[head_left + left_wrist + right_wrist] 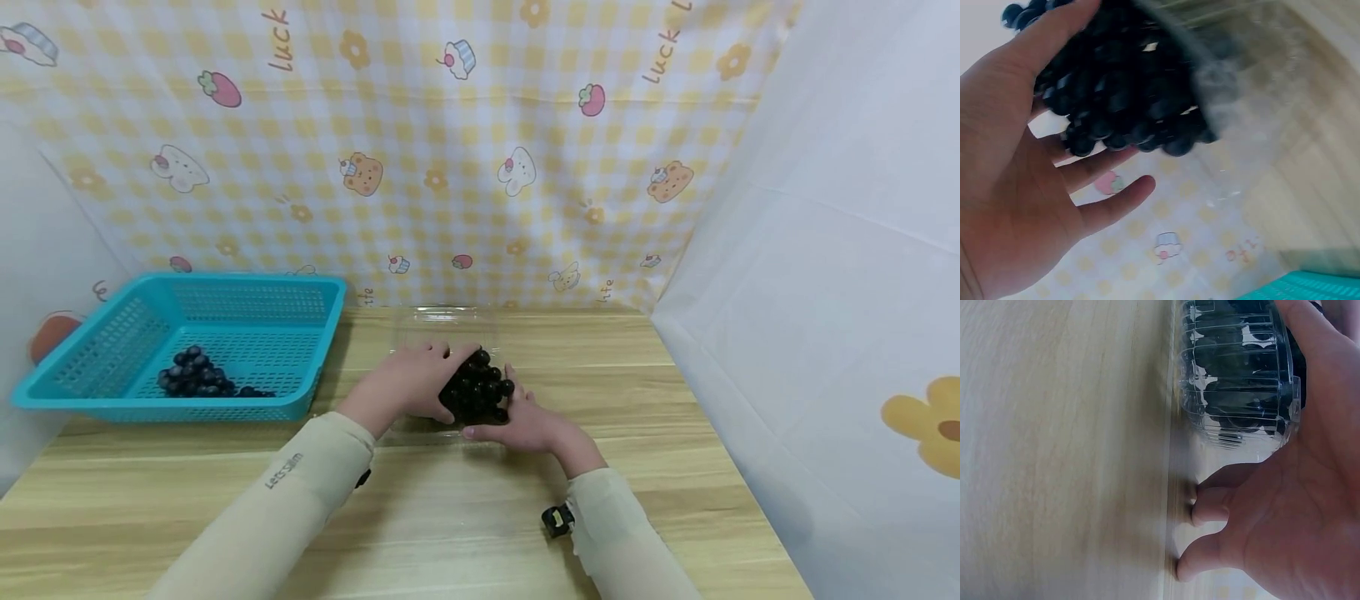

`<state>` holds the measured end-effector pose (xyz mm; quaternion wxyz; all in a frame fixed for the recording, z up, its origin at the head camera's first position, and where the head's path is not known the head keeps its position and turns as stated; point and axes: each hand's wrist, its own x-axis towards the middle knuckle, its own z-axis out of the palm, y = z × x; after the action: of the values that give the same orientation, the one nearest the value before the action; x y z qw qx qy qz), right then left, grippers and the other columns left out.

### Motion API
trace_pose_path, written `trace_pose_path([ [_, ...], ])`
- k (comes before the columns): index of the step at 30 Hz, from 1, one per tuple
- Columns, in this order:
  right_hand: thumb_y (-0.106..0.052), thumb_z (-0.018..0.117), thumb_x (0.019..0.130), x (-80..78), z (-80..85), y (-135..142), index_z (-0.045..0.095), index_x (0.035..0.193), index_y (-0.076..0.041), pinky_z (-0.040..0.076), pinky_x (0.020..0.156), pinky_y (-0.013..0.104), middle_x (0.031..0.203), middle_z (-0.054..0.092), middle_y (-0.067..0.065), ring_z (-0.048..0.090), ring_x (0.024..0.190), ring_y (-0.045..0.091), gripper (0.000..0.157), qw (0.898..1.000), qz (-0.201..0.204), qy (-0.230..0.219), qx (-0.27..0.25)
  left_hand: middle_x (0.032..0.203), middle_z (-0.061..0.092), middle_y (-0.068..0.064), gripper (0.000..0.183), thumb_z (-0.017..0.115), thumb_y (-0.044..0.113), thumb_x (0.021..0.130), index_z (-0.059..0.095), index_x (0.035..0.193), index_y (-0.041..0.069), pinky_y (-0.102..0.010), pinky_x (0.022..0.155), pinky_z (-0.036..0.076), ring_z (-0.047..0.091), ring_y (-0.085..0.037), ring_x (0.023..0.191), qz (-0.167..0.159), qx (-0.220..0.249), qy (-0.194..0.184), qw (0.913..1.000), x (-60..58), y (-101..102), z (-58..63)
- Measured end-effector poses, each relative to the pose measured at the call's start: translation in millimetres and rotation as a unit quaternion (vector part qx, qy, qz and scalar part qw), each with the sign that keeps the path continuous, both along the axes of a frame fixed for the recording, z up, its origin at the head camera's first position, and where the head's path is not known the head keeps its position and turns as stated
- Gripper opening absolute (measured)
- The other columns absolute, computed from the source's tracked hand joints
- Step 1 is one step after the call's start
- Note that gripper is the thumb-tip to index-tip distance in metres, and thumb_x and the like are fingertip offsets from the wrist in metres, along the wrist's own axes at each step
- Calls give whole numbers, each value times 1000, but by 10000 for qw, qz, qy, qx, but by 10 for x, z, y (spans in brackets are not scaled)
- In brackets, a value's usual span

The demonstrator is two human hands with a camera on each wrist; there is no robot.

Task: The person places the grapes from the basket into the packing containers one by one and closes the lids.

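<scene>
A bunch of dark grapes [476, 390] sits in and above a clear plastic box [1238, 381] on the table. My left hand [412, 379] grips the bunch from its left side; in the left wrist view, the thumb lies across the grapes and some fingers pass behind them. At the box's right side is my right hand [528, 423]. Its thumb [1313, 331] stretches along the rim, while the other visible fingers [1210, 506] are spread down toward the tabletop, apart from the box wall. The right index fingertip is hidden in the right wrist view.
To the left stands a turquoise plastic basket [318, 350] with more dark grapes [195, 375] in it. The box's raised clear lid [444, 321] is at the back. A patterned cloth [450, 167] hangs behind the wooden table [450, 517], and a white sheet [810, 292] borders it on the right.
</scene>
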<state>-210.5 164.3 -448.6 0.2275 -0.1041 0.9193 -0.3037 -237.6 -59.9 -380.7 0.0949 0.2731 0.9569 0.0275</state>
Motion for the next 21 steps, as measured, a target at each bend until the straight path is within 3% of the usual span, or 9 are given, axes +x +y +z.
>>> trace_pose_path([
  [6,-80,72,83,11,0,5,-19,170,-16,26,129,67,172,30,27,8,164,51,141,9999,-133,-53,-35,147,62,-21,109,90,32,86,22,171,23,-59,100,60,66,-38,129,18,199,25,9998,-37,-32,-113],
  [10,-82,72,81,13,-6,3,-17,170,-16,27,129,66,173,24,30,10,165,49,143,9997,-223,-81,21,143,65,-21,103,86,27,85,27,169,17,-56,100,60,68,-36,124,25,522,-40,9986,-116,-50,-125],
  [13,-84,72,80,11,-14,0,-18,170,-18,27,129,66,173,22,31,10,165,48,143,9996,-246,-91,68,147,63,-21,100,84,29,85,31,167,13,-56,105,58,67,-36,128,34,610,-147,9980,-176,-64,-65],
  [18,-84,72,80,8,-19,-2,-20,170,-22,28,130,64,169,30,32,10,164,48,143,9996,-265,-53,128,162,50,-22,97,80,26,88,28,168,12,-58,115,51,58,-41,140,140,488,-578,9970,-224,-118,75],
  [21,-83,73,80,11,-12,-3,-20,170,-22,28,130,64,170,29,32,9,165,48,143,9995,-271,-63,134,168,41,-23,101,80,26,89,22,170,11,-59,121,45,51,-43,147,278,432,-837,9952,-219,-174,95],
])
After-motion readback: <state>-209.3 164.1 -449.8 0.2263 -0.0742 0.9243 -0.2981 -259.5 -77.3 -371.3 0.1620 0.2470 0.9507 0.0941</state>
